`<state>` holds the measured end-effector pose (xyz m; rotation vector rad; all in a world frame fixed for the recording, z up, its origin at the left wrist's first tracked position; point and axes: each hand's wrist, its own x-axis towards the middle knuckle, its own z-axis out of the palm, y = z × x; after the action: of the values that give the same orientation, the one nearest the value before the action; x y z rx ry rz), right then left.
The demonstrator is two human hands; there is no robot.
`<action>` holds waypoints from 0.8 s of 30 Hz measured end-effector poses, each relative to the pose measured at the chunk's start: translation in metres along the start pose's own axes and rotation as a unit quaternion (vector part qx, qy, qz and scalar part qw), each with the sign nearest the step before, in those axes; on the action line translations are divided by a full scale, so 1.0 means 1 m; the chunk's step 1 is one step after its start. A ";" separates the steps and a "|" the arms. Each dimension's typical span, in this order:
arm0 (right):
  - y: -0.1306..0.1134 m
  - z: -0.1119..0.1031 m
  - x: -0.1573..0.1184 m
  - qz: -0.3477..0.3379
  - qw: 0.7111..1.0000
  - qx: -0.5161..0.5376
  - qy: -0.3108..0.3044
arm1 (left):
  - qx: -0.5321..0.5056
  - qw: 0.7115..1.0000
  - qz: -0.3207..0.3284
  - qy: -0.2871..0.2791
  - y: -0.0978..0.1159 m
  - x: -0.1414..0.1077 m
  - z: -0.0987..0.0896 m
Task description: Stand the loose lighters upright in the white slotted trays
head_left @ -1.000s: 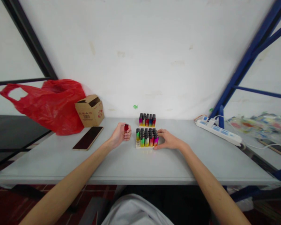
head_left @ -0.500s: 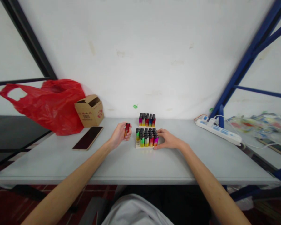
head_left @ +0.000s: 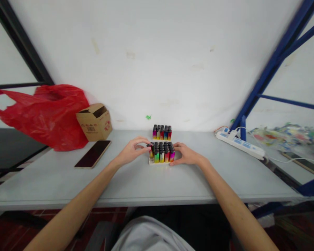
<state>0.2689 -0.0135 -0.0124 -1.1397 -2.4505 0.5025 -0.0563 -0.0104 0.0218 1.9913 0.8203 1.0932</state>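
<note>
Between thumb and fingers, my left hand [head_left: 133, 150] grips a lighter [head_left: 151, 152] by its dark top, at the left end of the near tray [head_left: 159, 163]. The lighter stands nearly upright over the tray's front left corner; whether its base is seated I cannot tell. Rows of colourful lighters [head_left: 164, 153] with black tops fill the rest of this white tray. My right hand [head_left: 184, 154] holds the tray's right side, thumb at the front corner and fingers further back. Behind it stands a second block of lighters [head_left: 162, 132].
On the left lie a phone [head_left: 93, 154], an open cardboard box [head_left: 94, 122] and a red plastic bag [head_left: 49, 118]. At the right, a white power strip [head_left: 240, 144] with cables runs along the grey table [head_left: 199, 184]. A blue metal frame [head_left: 267, 76] rises beside it.
My left hand has moved right with the lighter, from beside the near tray to its left end. My right hand stays on the tray. The view has shifted slightly.
</note>
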 end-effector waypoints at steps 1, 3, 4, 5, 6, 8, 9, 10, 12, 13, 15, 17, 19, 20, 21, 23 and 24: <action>0.001 0.000 0.000 -0.001 1.000 0.002 0.002 | 0.010 1.000 0.004 -0.004 -0.002 0.000 0.001; 0.002 0.001 0.000 -0.002 1.000 0.005 0.005 | 0.042 0.999 0.016 -0.011 -0.005 0.000 0.003; 0.002 0.001 0.000 -0.003 1.000 0.006 0.007 | 0.060 0.998 0.025 -0.014 -0.006 0.000 0.003; 0.002 0.001 0.000 -0.004 1.000 0.006 0.009 | 0.077 0.996 0.034 -0.017 -0.006 0.000 0.002; 0.002 0.001 0.000 -0.006 1.000 0.007 0.010 | 0.091 0.995 0.042 -0.022 -0.006 0.000 0.002; 0.002 0.001 0.000 -0.009 1.000 0.008 0.012 | 0.106 0.992 0.055 -0.037 -0.004 0.000 0.001; 0.001 0.001 0.000 -0.010 1.000 0.009 0.013 | 0.107 0.992 0.057 -0.044 -0.004 -0.001 0.000; 0.001 0.001 0.000 -0.012 1.000 0.010 0.014 | 0.107 0.991 0.058 -0.051 -0.004 -0.001 0.000; 0.001 0.001 0.000 -0.014 1.000 0.010 0.015 | 0.102 0.992 0.056 -0.055 -0.005 -0.001 0.000; 0.002 0.001 0.000 -0.014 1.000 0.010 0.016 | 0.099 0.992 0.055 -0.054 -0.006 -0.001 0.001; 0.003 0.002 0.000 -0.014 1.000 0.010 0.015 | 0.097 0.993 0.053 -0.051 -0.010 -0.002 0.002; 0.003 0.002 0.000 -0.012 1.000 0.010 0.014 | 0.102 0.992 0.055 -0.044 -0.013 -0.002 0.004; 0.003 0.002 0.000 -0.009 1.000 0.009 0.011 | 0.116 0.991 0.062 -0.035 -0.014 -0.003 0.007; 0.002 0.002 0.001 -0.009 1.000 0.008 0.009 | 0.119 0.990 0.066 -0.030 -0.015 -0.003 0.008; 0.001 0.001 0.001 -0.009 1.000 0.009 0.009 | 0.117 0.990 0.068 -0.024 -0.015 -0.004 0.009; -0.002 0.001 0.001 -0.010 1.000 0.014 0.011 | 0.105 0.992 0.064 -0.014 -0.015 -0.005 0.011; -0.003 0.000 0.001 -0.011 1.000 0.019 0.013 | 0.100 0.993 0.059 -0.009 -0.015 -0.006 0.011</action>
<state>0.2657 -0.0146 -0.0108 -1.0957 -2.4189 0.5230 -0.0517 -0.0104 0.0030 2.2375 0.8395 1.0925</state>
